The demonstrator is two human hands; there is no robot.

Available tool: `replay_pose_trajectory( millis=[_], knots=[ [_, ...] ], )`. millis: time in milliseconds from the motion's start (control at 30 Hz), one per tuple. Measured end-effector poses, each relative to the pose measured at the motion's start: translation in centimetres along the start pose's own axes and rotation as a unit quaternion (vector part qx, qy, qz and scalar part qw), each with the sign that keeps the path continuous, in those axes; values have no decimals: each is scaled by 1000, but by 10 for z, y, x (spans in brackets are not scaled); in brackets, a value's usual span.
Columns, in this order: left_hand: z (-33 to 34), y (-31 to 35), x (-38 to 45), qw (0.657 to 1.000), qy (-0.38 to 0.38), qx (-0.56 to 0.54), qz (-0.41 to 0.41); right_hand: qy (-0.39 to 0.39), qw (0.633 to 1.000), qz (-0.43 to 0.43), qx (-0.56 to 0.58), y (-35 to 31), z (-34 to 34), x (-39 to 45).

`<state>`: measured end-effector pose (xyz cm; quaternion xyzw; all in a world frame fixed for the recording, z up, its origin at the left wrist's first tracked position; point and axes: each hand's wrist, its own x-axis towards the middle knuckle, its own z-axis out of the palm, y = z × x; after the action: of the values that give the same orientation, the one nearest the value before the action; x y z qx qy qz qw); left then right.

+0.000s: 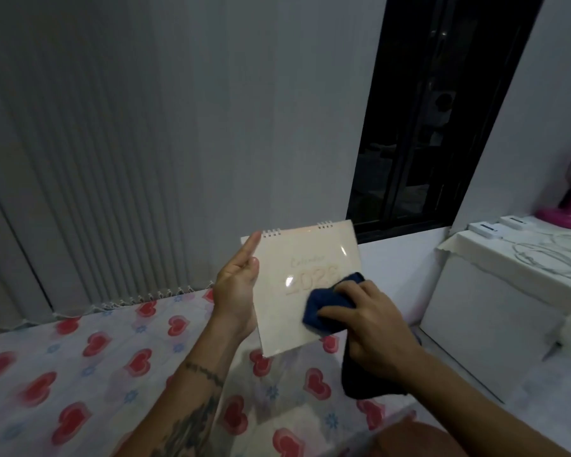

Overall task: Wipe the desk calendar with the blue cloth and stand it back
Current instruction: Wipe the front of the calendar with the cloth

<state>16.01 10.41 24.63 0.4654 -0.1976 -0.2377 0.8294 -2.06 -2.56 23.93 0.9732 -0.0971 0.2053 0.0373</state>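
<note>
The desk calendar (297, 265), pale cream with spiral rings along its top edge and a faint "2026" on the glossy cover, is held up in the air in front of me. My left hand (236, 285) grips its left edge, thumb on the front. My right hand (370, 328) presses the bunched blue cloth (327, 308) against the cover's lower right part. A loose end of the cloth hangs dark below my right wrist.
Below lies a bed with a white sheet (80, 374) printed with red hearts. A white cabinet (495, 291) with cables and small white boxes stands at the right, a pink object (567, 209) behind it. A dark window (426, 127) and pleated curtain (80, 159) are ahead.
</note>
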Motion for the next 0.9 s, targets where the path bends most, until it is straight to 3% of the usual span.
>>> replay_pose_trajectory(
  millis=[67, 233, 500, 633, 800, 900],
  knots=[
    [3, -1, -1, 1000, 0, 11, -4, 24, 999, 34, 14, -2, -2, 6],
    [15, -13, -2, 999, -30, 1, -24, 49, 998, -22, 26, -31, 4, 23],
    [20, -17, -8, 999, -38, -18, -22, 148, 962, 211, 85, -25, -1, 53],
    [14, -8, -3, 1000, -11, -7, 11, 134, 980, 123, 84, -44, 0, 50],
    [3, 9, 5, 998, 19, 41, 54, 35, 997, -64, 14, -40, 1, 25],
    [-1, 12, 2, 998, 13, 44, 51, 19, 997, -72, -1, -23, -4, 25]
  ],
)
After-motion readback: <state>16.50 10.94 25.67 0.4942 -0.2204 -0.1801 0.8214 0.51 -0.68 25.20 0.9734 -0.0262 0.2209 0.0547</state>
